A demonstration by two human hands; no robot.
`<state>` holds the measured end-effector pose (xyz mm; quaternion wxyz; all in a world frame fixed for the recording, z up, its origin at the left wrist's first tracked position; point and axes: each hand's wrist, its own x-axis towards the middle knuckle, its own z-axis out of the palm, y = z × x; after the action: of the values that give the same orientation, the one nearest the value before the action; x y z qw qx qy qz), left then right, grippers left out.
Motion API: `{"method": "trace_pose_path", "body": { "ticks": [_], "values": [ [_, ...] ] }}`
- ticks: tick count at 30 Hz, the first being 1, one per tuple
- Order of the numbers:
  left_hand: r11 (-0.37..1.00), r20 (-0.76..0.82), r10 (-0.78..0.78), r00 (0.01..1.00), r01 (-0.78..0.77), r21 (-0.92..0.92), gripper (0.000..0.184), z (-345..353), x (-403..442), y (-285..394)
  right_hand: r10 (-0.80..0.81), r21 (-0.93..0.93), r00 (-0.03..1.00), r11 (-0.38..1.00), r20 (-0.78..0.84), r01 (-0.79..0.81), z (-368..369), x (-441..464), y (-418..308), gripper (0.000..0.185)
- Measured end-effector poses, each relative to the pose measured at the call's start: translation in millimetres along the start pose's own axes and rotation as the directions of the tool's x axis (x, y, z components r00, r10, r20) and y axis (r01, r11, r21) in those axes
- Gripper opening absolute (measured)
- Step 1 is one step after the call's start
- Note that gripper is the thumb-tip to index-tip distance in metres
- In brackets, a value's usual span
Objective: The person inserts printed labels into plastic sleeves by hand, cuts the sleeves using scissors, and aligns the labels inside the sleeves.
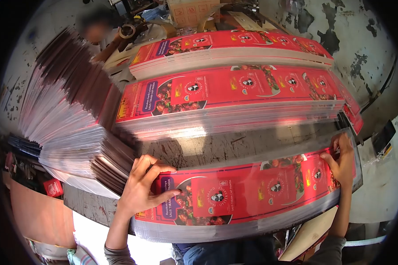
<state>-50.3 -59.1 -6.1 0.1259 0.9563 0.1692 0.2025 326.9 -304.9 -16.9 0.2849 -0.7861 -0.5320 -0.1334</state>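
Note:
A low stack of red printed sheets (252,190) with panda emblems and food pictures lies nearest me, its top glossy like clear plastic. My left hand (142,185) grips its left end, fingers bent at the far edge and thumb on the printed top. At the right end, my right hand (342,163) has its fingers at the far corner and its thumb on the top. What lies under the fingertips is hidden. Behind is a taller stack of the same red sheets (225,90), with another red stack (234,44) farther back.
Fanned piles of clear, dark-edged sheets (70,119) lean at the left. The scratched table top (216,148) shows between the stacks. A person (97,33) is at the back left, near a tape roll (127,31). A cardboard box (193,12) stands behind.

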Motion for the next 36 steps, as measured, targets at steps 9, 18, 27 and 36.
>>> {"method": "trace_pose_path", "body": {
  "ticks": [9,18,27,36],
  "values": [
    [0.992,-0.078,-0.125,0.989,0.125,-0.006,0.031,1.2,-1.2,1.0,-0.009,-0.007,1.000,1.000,-0.026,0.008,-1.3,-1.0,0.0,0.054],
    [0.998,-0.110,-0.068,0.992,0.067,-0.010,0.020,3.9,-1.1,-0.2,0.037,0.006,0.999,0.999,-0.011,-0.037,-0.1,-0.2,-0.2,0.051],
    [0.998,-0.159,-0.060,0.985,0.065,0.024,0.020,3.6,-2.5,3.5,0.002,-0.043,1.000,0.999,-0.013,-0.002,-0.4,-0.5,1.8,0.046],
    [0.991,-0.114,-0.129,0.985,0.133,0.025,0.020,-1.8,-2.1,0.4,0.029,-0.018,0.998,0.999,-0.059,-0.030,-0.9,-1.9,2.6,0.041]
  ]
}}
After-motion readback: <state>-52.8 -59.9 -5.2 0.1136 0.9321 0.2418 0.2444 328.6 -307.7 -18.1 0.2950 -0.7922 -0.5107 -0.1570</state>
